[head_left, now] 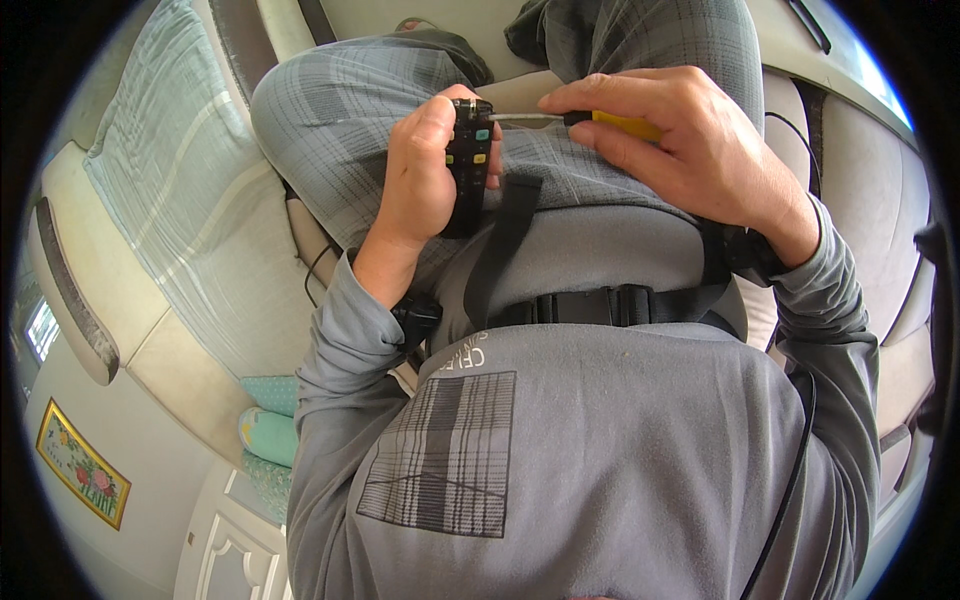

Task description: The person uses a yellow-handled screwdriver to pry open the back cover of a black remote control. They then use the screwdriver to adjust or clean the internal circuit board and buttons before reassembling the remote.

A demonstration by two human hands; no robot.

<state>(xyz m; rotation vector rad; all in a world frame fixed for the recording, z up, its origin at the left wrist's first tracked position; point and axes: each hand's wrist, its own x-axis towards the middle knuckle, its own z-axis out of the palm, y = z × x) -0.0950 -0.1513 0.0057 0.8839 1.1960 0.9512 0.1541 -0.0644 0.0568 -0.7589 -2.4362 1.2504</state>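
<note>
Item: remote (468,165), black, long and narrow, with green and yellow buttons on its face. Location: upright in the left hand (425,175), above the lap. The left fingers are clenched round it; the thumb lies along its left edge, the other fingers wrap behind and their tips show at its right edge near the top. The lower end of the remote sticks out below the palm.

Item: screwdriver (585,120), yellow handle, thin metal shaft. Location: in the right hand (690,145), lying level. The right fingers grasp the handle, thumb below and forefinger above, so most of the yellow is covered. The shaft runs left from the fingertips, and its tip meets the upper right edge of the remote, just beside the left fingertips. Whether the tip sits in a screw cannot be told.

Item: trousers (340,110), grey plaid. Location: directly behind both hands, knees drawn up.

Item: strap (500,250), black. Location: hangs below the remote, down to a black belt (600,305) across the waist, beneath the two wrists.

Item: sweater (600,460), grey, with a plaid square patch. Location: well below the fingers.

Item: sofa (190,230), pale, under a light striped cover. Location: left of the left hand, well apart.
</note>
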